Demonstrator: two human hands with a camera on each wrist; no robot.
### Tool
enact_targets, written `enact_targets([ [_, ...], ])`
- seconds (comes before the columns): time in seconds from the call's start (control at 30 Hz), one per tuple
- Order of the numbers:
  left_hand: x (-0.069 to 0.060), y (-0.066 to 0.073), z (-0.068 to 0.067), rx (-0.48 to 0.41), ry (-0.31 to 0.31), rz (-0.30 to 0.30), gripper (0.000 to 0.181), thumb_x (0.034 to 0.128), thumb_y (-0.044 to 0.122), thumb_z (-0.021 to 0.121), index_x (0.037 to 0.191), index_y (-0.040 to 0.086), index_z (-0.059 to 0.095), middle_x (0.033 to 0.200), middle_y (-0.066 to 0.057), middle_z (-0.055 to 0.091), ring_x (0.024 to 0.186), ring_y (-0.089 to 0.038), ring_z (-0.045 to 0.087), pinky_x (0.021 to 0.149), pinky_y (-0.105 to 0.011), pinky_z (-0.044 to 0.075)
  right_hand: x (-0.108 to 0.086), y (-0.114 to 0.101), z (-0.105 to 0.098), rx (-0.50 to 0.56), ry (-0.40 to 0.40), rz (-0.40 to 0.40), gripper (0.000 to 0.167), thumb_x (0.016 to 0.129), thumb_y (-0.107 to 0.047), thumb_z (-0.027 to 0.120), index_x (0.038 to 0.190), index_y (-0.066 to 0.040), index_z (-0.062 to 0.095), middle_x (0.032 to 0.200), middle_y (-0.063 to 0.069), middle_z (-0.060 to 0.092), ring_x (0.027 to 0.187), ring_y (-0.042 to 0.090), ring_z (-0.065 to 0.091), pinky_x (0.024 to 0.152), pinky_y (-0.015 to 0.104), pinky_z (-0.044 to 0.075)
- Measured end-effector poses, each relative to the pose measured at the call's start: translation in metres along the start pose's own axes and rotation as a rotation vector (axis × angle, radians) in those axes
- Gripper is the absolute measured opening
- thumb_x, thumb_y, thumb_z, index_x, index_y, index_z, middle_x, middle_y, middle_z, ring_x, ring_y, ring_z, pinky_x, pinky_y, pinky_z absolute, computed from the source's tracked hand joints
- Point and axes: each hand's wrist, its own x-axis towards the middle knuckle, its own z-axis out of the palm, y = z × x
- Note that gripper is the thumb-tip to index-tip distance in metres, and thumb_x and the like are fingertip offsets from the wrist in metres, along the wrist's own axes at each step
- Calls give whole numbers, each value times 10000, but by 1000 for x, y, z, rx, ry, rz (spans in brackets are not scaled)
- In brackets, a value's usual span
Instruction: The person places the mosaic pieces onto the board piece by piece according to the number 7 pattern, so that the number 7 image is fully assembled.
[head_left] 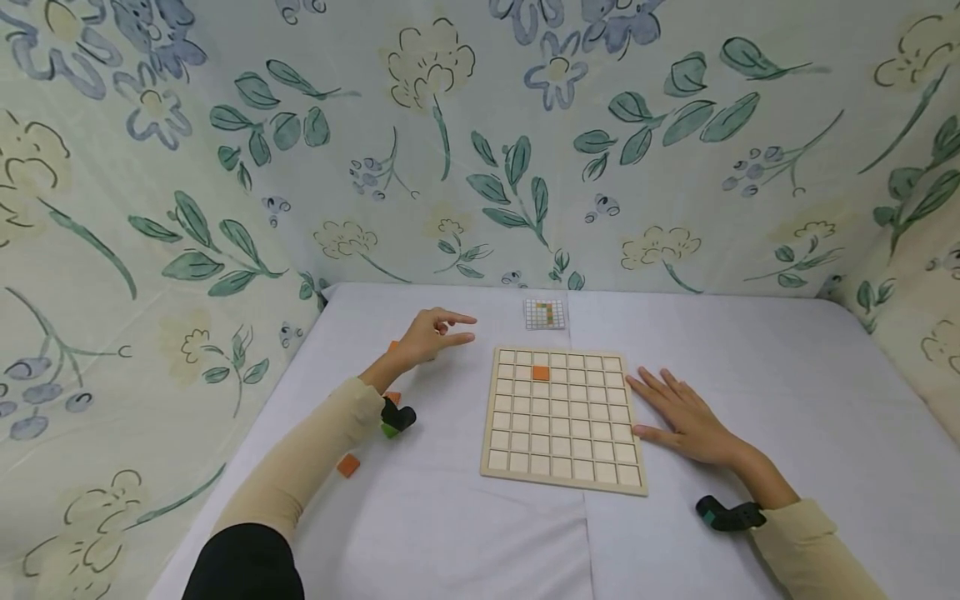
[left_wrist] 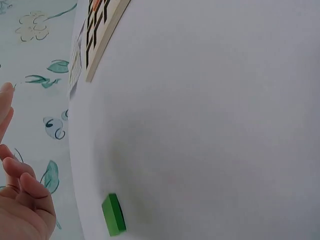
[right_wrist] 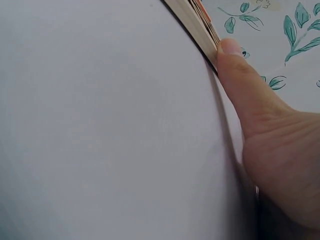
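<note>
A wooden grid board [head_left: 487, 417] lies flat, with one orange square tile [head_left: 541, 373] in a cell of its upper left part. Left of the board, my left hand [head_left: 423, 337] hovers with index finger and thumb stretched apart and nothing between them. Its other fingers are bent in the left wrist view. A green block [left_wrist: 114, 215] lies on the cloth near that hand. My right hand [head_left: 693, 425] rests on the cloth with fingers spread, fingertips at the board's right edge. In the right wrist view, the thumb [right_wrist: 245, 75] touches the board's side.
Orange tiles [head_left: 348, 465] lie along the left side, some partly hidden by the left arm. Another green piece [head_left: 389, 430] shows beneath the left wrist camera. Behind the board lies a small printed grid card [head_left: 544, 315]. Floral curtains surround the white-covered table [head_left: 450, 533].
</note>
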Motion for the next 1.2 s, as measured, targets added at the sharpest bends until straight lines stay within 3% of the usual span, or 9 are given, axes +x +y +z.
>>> enact_targets([
  [0.33, -14, -30, -29, 39, 27, -8, 405, 851, 322, 816, 1207, 144, 745, 1133, -254, 547, 887, -235, 392, 735, -370, 315, 0, -2, -1, 4, -1, -2, 773, 950, -411, 660, 1573, -124, 304, 1611, 231, 185, 1448, 528, 57, 1108, 678, 33],
  [0.63, -22, -54, -41, 91, 52, -13, 338, 841, 263, 829, 1150, 140, 772, 1012, -108, 589, 829, -231, 405, 709, -352, 324, 1, -2, -1, 0, 1, -7, 771, 950, -406, 661, 1570, -114, 308, 1606, 239, 192, 1444, 535, 65, 1102, 688, 46],
  [0.97, -27, -60, -45, 103, 18, 7, 336, 828, 189, 840, 1138, 82, 767, 855, -167, 489, 770, -215, 377, 675, -329, 309, 2, 0, -2, 4, 7, -12, 771, 949, -401, 663, 1575, -130, 303, 1609, 233, 190, 1449, 527, 62, 1103, 686, 40],
  [1.2, -30, -65, -45, 117, 7, -42, 344, 824, 217, 842, 1142, 108, 771, 803, -99, 433, 765, -219, 375, 668, -327, 306, 1, 0, -1, 15, 7, -6, 771, 949, -403, 665, 1574, -129, 307, 1609, 233, 189, 1452, 521, 55, 1105, 684, 31],
])
